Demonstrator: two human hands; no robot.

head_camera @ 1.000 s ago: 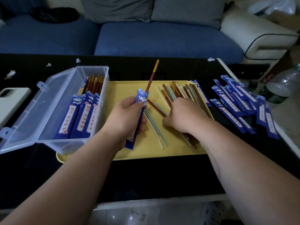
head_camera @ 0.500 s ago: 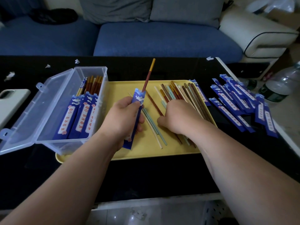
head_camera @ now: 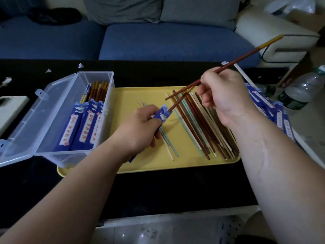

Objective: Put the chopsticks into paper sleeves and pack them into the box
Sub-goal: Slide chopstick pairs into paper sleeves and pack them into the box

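Observation:
My left hand (head_camera: pixel 140 127) grips a blue paper sleeve (head_camera: pixel 162 115) above the yellow tray (head_camera: pixel 149 166); a brown chopstick (head_camera: pixel 177 103) sticks out of the sleeve's mouth. My right hand (head_camera: pixel 223 95) pinches a second brown chopstick with a yellow end (head_camera: pixel 255 53), raised over the tray, its thin tip near the sleeve's opening. Several loose chopsticks (head_camera: pixel 198 127) in brown, cream and pale green lie on the tray. The clear plastic box (head_camera: pixel 58 120) stands open at the left with several sleeved pairs (head_camera: pixel 84 127) inside.
A pile of blue sleeves (head_camera: pixel 274 110) lies on the black table right of the tray, partly behind my right arm. A white phone (head_camera: pixel 10 110) lies at the far left. A plastic bottle (head_camera: pixel 302 90) stands at the right. A blue sofa runs behind the table.
My right hand has lifted off the tray with a brown chopstick and brought its tip toward the sleeve. My left hand has tilted the sleeve so its chopstick leans right.

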